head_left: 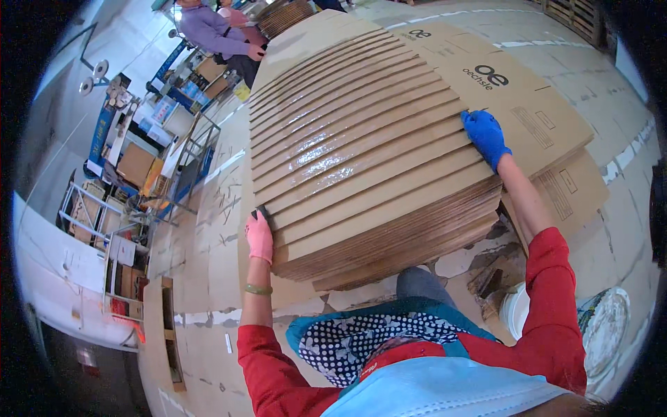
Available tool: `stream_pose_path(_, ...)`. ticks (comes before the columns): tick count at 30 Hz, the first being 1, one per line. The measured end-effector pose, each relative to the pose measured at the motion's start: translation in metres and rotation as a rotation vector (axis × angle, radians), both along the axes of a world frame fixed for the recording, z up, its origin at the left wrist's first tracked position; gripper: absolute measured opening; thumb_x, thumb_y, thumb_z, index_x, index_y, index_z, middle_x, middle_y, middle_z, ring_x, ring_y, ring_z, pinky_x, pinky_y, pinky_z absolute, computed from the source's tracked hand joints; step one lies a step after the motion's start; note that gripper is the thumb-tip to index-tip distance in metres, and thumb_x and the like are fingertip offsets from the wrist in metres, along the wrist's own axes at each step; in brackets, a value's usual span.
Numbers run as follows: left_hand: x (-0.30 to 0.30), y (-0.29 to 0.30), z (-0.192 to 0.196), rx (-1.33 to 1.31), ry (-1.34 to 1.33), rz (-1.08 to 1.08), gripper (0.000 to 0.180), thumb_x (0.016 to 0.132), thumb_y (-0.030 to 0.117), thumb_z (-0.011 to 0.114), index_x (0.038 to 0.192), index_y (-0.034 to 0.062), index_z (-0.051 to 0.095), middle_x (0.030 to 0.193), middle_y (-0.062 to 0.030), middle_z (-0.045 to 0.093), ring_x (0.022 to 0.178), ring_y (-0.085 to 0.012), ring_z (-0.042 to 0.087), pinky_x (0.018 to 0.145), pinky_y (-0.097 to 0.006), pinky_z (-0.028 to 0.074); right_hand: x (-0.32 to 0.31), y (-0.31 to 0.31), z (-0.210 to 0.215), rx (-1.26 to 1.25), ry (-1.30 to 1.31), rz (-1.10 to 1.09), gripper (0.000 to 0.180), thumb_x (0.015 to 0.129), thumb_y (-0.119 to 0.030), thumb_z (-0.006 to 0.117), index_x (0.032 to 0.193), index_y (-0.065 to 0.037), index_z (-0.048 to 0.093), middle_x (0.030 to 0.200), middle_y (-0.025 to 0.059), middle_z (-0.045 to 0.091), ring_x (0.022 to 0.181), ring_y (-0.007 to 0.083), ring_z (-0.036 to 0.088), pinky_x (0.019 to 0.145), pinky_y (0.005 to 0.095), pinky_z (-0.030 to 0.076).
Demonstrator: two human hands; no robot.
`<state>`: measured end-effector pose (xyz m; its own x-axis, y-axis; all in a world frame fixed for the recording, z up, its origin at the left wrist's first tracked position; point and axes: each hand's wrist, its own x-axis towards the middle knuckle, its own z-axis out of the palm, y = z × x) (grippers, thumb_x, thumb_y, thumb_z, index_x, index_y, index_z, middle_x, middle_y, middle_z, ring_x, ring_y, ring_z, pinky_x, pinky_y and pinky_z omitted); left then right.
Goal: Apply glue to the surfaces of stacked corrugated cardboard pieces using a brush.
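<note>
Bends the gloved fingers of the left hand, pink with dark tips, around the left edge of the cardboard stack, close to its near corner; touches the board there, but cannot tell how firmly. Lays the right hand, in a blue glove, on the right edge of the stack, fingers close together, slightly bent and pointing inward; cannot tell whether gripping or only resting. Stands against the near end of the stack, arms spread to either side of it. Faces smooth tan sheets overlapped like shingles, in long ridges running across the stack, with glossy streaks over the middle and rough, layered brown edges at the near end. Has printed cardboard flats, broad and thin, just right of the stack. Has a round white bucket near its close right corner, narrowing the room there. Has a wide strip of scuffed floor left of the stack, reaching toward a metal-framed table. Shares the far left edge with a co-worker in purple.
</note>
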<state>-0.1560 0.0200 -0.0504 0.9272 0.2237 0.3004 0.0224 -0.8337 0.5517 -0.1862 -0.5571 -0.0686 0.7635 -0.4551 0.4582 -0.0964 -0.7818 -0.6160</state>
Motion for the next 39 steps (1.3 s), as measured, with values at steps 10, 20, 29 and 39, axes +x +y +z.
stream_pose_path(10, -0.024, -0.015, 0.018, -0.259, 0.03, -0.118, 0.043, 0.089, 0.038, 0.044, 0.107, 0.0005, 0.054, 0.099, -0.0174, 0.06, 0.09, -0.0308, 0.057, 0.075, -0.039, 0.044, -0.002, -0.005, 0.001, 0.008, 0.0, 0.056, 0.043, 0.083, -0.039, 0.049, 0.071, 0.001, 0.061, 0.078, 0.026, 0.058, 0.076, 0.0412, 0.056, 0.068, 0.0471, 0.045)
stream_pose_path(20, -0.1, 0.027, 0.018, -0.683, 0.284, -0.101, 0.052, 0.087, 0.046, 0.048, 0.109, -0.0005, 0.056, 0.101, -0.0083, 0.058, 0.086, -0.0186, 0.055, 0.068, -0.032, 0.045, 0.002, -0.009, 0.001, -0.018, -0.045, 0.088, 0.042, 0.084, -0.037, 0.048, 0.07, 0.001, 0.059, 0.075, 0.0251, 0.057, 0.073, 0.0409, 0.055, 0.067, 0.0462, 0.043)
stream_pose_path(29, -0.12, 0.014, 0.025, -0.095, 0.417, -0.178, 0.03, 0.089, 0.024, 0.048, 0.109, 0.002, 0.054, 0.076, -0.0078, 0.057, 0.065, -0.0172, 0.056, 0.064, -0.029, 0.047, -0.029, -0.042, 0.006, 0.58, 0.182, 0.18, 0.037, 0.083, -0.037, 0.051, 0.084, -0.002, 0.061, 0.078, 0.0222, 0.058, 0.068, 0.0367, 0.056, 0.062, 0.0447, 0.044)
stream_pose_path(39, -0.112, 0.004, 0.046, 1.245, 0.271, -0.314, 0.031, 0.085, 0.014, 0.047, 0.116, 0.0069, 0.046, 0.094, -0.0159, 0.059, 0.079, -0.0325, 0.06, 0.067, -0.043, 0.049, -0.086, -0.022, 0.02, -0.767, 0.147, 0.233, 0.029, 0.092, -0.034, 0.038, 0.109, -0.02, 0.057, 0.067, 0.0196, 0.057, 0.06, 0.0283, 0.058, 0.054, 0.0429, 0.047)
